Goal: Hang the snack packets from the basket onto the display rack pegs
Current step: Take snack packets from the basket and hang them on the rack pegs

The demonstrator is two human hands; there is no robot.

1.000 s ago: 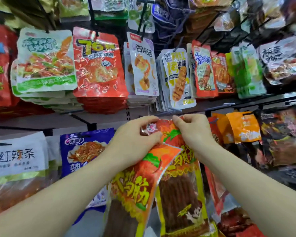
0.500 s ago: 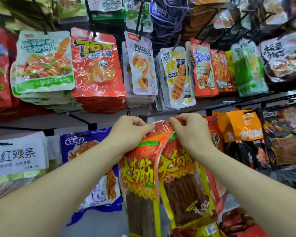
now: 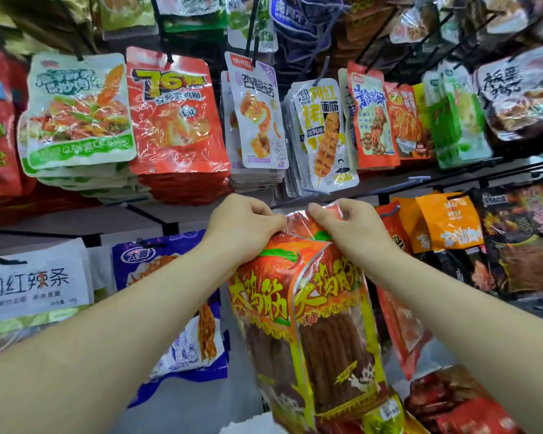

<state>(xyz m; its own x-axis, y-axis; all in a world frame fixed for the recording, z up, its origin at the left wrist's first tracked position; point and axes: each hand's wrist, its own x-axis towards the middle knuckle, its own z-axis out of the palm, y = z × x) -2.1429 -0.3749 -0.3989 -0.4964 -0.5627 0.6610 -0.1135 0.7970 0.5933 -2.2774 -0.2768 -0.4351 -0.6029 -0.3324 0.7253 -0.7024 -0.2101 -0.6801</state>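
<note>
On the upper row of the display rack (image 3: pixel 76 221), a red packet (image 3: pixel 173 120) bears a big yellow "76", the lilac-edged packet (image 3: pixel 257 120) to its right reads "杏鲍菇", and the white-and-yellow packet (image 3: pixel 323 133) next along reads "网红烤面筋". At the lower row's left edge a white packet (image 3: pixel 29 283) carries "网红辣条" in black, and the purple packet (image 3: pixel 138 255) beside it has an oval logo too blurred to read. The two orange packets (image 3: pixel 264 296) low in the middle each show "大鸡筋" in yellow.

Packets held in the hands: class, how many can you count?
2. One packet hangs from the left hand and overlaps the other, which the right hand pinches. More may be hidden behind them.
</note>
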